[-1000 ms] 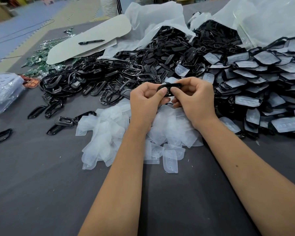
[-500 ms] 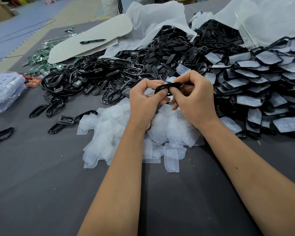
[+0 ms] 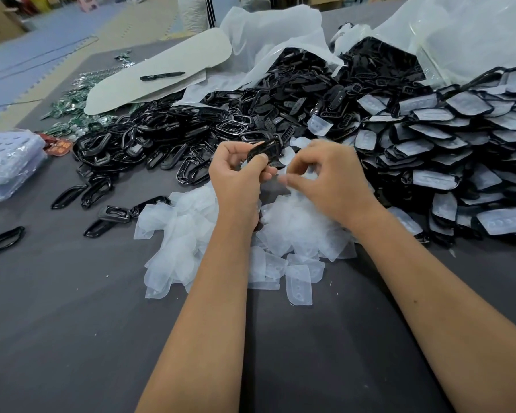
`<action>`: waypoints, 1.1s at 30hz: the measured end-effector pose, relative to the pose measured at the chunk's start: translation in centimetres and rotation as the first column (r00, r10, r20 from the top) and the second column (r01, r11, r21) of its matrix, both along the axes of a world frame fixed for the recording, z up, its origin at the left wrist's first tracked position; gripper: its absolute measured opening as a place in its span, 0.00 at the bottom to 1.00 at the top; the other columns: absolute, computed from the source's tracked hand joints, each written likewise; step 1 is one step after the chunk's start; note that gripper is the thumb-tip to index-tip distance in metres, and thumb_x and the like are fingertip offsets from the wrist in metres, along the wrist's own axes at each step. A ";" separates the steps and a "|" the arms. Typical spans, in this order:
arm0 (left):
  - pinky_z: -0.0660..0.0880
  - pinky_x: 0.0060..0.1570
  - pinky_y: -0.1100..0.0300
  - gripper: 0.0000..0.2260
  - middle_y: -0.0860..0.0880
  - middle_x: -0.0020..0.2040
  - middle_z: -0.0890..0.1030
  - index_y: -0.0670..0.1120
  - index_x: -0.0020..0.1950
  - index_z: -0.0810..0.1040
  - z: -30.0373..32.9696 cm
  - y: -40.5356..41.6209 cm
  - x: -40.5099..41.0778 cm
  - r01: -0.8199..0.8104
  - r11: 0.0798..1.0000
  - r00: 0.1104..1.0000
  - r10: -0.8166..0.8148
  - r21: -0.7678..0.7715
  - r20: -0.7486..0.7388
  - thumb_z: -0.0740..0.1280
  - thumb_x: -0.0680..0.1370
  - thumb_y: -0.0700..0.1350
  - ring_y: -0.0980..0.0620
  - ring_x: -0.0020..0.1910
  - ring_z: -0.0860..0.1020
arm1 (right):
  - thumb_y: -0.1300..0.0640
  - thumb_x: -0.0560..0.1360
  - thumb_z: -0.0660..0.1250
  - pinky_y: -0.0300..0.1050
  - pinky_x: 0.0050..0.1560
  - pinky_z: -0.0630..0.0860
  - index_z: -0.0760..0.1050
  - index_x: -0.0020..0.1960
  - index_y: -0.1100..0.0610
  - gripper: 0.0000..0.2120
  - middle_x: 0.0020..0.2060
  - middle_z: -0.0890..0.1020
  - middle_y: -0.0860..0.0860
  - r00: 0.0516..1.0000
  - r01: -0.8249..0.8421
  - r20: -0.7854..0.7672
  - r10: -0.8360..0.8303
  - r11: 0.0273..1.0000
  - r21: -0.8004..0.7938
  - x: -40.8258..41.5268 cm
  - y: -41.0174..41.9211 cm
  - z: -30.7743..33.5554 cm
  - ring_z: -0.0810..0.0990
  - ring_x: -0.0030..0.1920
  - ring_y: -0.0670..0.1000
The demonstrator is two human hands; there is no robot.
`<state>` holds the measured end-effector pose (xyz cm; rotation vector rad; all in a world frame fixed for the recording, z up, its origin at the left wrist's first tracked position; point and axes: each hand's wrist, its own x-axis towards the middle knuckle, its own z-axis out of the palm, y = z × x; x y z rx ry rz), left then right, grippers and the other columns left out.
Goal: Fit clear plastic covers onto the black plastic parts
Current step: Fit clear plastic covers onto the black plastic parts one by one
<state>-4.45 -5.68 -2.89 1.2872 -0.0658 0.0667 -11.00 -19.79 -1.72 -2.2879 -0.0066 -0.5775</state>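
My left hand (image 3: 239,177) grips a glossy black oval plastic frame part (image 3: 264,150), raised above the loose heap of clear moulded plastic covers (image 3: 191,228) on the grey table (image 3: 72,338). My right hand (image 3: 328,180) has its fingers curled; whether they pinch a cover I cannot tell.

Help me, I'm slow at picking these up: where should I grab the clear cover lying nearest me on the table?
Probably by its two long side edges. That clear cover lies flat at the near edge of the clear pile, its near end free on the bare table. Bring thumb and fingers down from above on the near side, avoiding the bumps along its middle.
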 end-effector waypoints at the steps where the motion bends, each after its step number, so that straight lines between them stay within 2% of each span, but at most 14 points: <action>1: 0.76 0.29 0.61 0.10 0.42 0.39 0.77 0.42 0.47 0.75 0.0 0.0 0.0 0.007 1.000 1.000 -0.007 0.000 -0.005 0.68 0.74 0.27 0.49 0.28 0.80 | 0.52 0.73 0.80 0.44 0.39 0.74 0.84 0.40 0.55 0.08 0.35 0.82 0.48 0.998 -0.003 0.063 -0.009 0.983 0.184 0.1 -0.1 0.0 0.76 0.36 0.45; 3: 0.75 0.29 0.62 0.10 0.40 0.41 0.78 0.41 0.48 0.76 0.1 -0.1 -0.1 0.027 1.000 0.999 -0.027 0.004 -0.017 0.67 0.74 0.27 0.49 0.28 0.80 | 0.55 0.75 0.78 0.41 0.34 0.73 0.84 0.42 0.57 0.06 0.32 0.82 0.50 0.993 -0.017 0.106 -0.049 0.839 0.543 0.1 -0.4 0.0 0.75 0.32 0.46; 4: 0.75 0.29 0.62 0.10 0.39 0.43 0.78 0.41 0.49 0.77 0.1 -0.1 -0.2 0.040 0.999 0.999 -0.040 0.008 -0.019 0.67 0.74 0.27 0.50 0.28 0.80 | 0.57 0.76 0.78 0.40 0.32 0.73 0.84 0.44 0.57 0.05 0.32 0.82 0.50 0.993 -0.015 0.097 -0.065 0.754 0.657 0.1 -0.5 -0.2 0.76 0.32 0.47; 6: 0.74 0.28 0.63 0.10 0.39 0.45 0.80 0.41 0.50 0.79 0.2 -0.2 -0.3 0.059 0.998 0.998 -0.058 0.023 -0.017 0.67 0.75 0.27 0.51 0.27 0.80 | 0.61 0.76 0.77 0.38 0.29 0.72 0.83 0.48 0.59 0.04 0.33 0.82 0.50 0.995 0.011 0.059 -0.084 0.657 0.754 0.1 -0.6 -0.5 0.78 0.31 0.48; 9: 0.74 0.29 0.63 0.11 0.39 0.48 0.81 0.40 0.51 0.82 0.3 -0.3 -0.4 0.058 0.997 0.998 -0.057 0.045 -0.019 0.67 0.75 0.28 0.51 0.27 0.79 | 0.66 0.76 0.75 0.38 0.31 0.77 0.83 0.51 0.61 0.04 0.35 0.84 0.52 0.993 0.040 0.036 -0.113 0.609 0.792 0.2 -0.7 -0.9 0.82 0.32 0.50; 13: 0.74 0.29 0.64 0.11 0.38 0.47 0.79 0.40 0.53 0.83 0.2 -0.4 -0.4 0.045 0.997 0.999 -0.044 0.057 -0.023 0.67 0.76 0.28 0.52 0.27 0.80 | 0.68 0.77 0.73 0.38 0.32 0.78 0.84 0.49 0.61 0.04 0.35 0.84 0.52 0.993 0.023 0.048 -0.105 0.584 0.811 0.3 -0.7 -0.8 0.82 0.33 0.49; 17: 0.75 0.31 0.64 0.12 0.39 0.44 0.81 0.41 0.53 0.84 0.1 -0.5 -0.4 0.059 0.994 0.998 -0.058 0.092 -0.010 0.68 0.75 0.28 0.51 0.28 0.80 | 0.69 0.77 0.72 0.38 0.29 0.72 0.80 0.45 0.62 0.05 0.32 0.81 0.53 0.995 -0.012 0.066 -0.073 0.572 0.820 0.3 -0.5 -0.6 0.77 0.29 0.49; 20: 0.76 0.31 0.63 0.12 0.42 0.38 0.82 0.42 0.52 0.84 0.1 -0.5 -0.4 0.084 0.992 0.996 -0.084 0.099 0.001 0.68 0.75 0.28 0.52 0.28 0.79 | 0.68 0.78 0.72 0.36 0.28 0.68 0.78 0.42 0.59 0.08 0.32 0.78 0.51 0.997 -0.042 0.068 -0.028 0.545 0.837 0.2 -0.6 -0.5 0.73 0.31 0.48; 23: 0.76 0.31 0.63 0.12 0.46 0.33 0.81 0.42 0.51 0.84 0.0 -0.5 -0.3 0.105 0.990 0.994 -0.106 0.092 0.005 0.68 0.75 0.28 0.52 0.27 0.79 | 0.63 0.77 0.71 0.37 0.28 0.70 0.77 0.41 0.56 0.08 0.39 0.82 0.54 0.996 -0.071 0.085 -0.001 0.529 0.845 0.0 -0.5 -0.3 0.75 0.34 0.49; 26: 0.75 0.29 0.64 0.12 0.46 0.32 0.81 0.42 0.51 0.84 0.0 -0.6 -0.4 0.133 0.987 0.991 -0.134 0.087 0.003 0.68 0.75 0.27 0.52 0.27 0.78 | 0.64 0.80 0.68 0.41 0.31 0.77 0.72 0.44 0.58 0.07 0.50 0.86 0.61 0.986 -0.154 0.163 0.025 0.498 0.853 0.0 -0.5 -0.2 0.85 0.43 0.56; 28: 0.76 0.28 0.63 0.12 0.45 0.33 0.81 0.43 0.51 0.85 0.0 -0.5 -0.5 0.153 0.985 0.988 -0.153 0.080 0.001 0.68 0.75 0.28 0.52 0.27 0.78 | 0.65 0.82 0.65 0.42 0.31 0.79 0.70 0.47 0.59 0.07 0.52 0.86 0.63 0.982 -0.183 0.182 0.049 0.485 0.855 -0.1 -0.4 -0.4 0.88 0.49 0.62; 29: 0.77 0.28 0.62 0.13 0.45 0.33 0.81 0.43 0.50 0.85 0.1 -0.5 -0.5 0.162 0.984 0.987 -0.163 0.078 0.000 0.68 0.76 0.28 0.51 0.27 0.78 | 0.65 0.83 0.65 0.42 0.31 0.80 0.69 0.48 0.59 0.07 0.51 0.86 0.63 0.983 -0.179 0.180 0.046 0.488 0.854 0.0 -0.3 -0.4 0.88 0.48 0.63; 31: 0.77 0.29 0.62 0.13 0.45 0.34 0.81 0.43 0.51 0.85 0.1 -0.5 -0.5 0.170 0.982 0.985 -0.171 0.079 0.001 0.68 0.76 0.28 0.51 0.27 0.78 | 0.66 0.82 0.67 0.42 0.34 0.79 0.70 0.49 0.60 0.06 0.48 0.87 0.61 0.985 -0.150 0.170 0.011 0.527 0.837 0.1 -0.4 -0.6 0.87 0.43 0.57; 33: 0.76 0.29 0.63 0.12 0.45 0.35 0.82 0.42 0.51 0.85 0.1 -0.5 -0.5 0.163 0.984 0.986 -0.164 0.077 -0.003 0.68 0.76 0.27 0.51 0.27 0.78 | 0.66 0.80 0.70 0.43 0.39 0.79 0.73 0.49 0.61 0.06 0.44 0.86 0.59 0.987 -0.110 0.159 -0.031 0.588 0.801 0.2 -0.6 -0.8 0.82 0.39 0.52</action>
